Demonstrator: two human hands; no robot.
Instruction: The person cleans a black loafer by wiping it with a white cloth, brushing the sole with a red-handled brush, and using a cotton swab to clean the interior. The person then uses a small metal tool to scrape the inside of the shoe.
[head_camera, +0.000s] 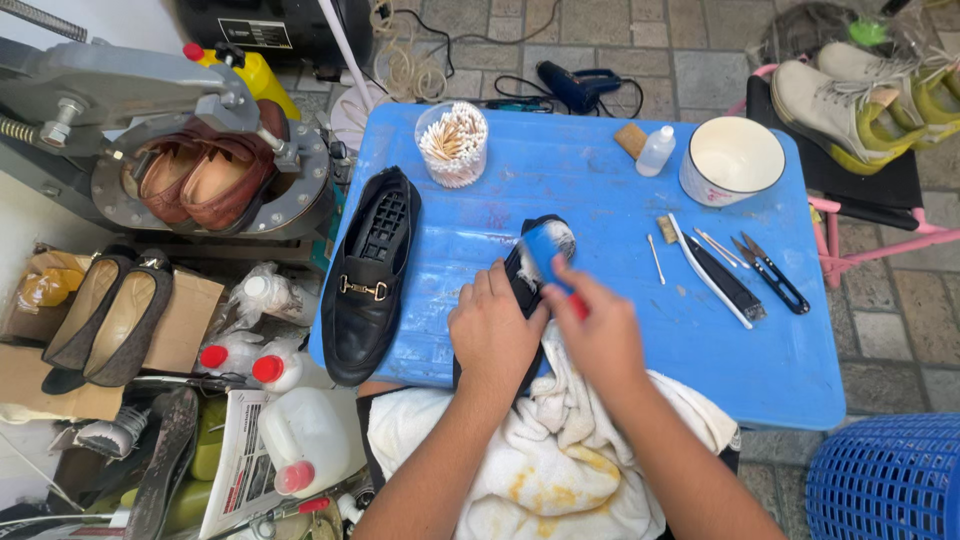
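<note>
Under the left hand (492, 328): black shoe (522, 275).

A white rectangular label (243, 32) sits on the black machine (270, 25) at the top edge. Left of the blue table, a flat brown cardboard box (185, 325) lies under a pair of dark flat shoes. Below it stand white plastic jugs with red caps (300, 445) beside a folded printed paper in red, black and white (240, 465).
</note>
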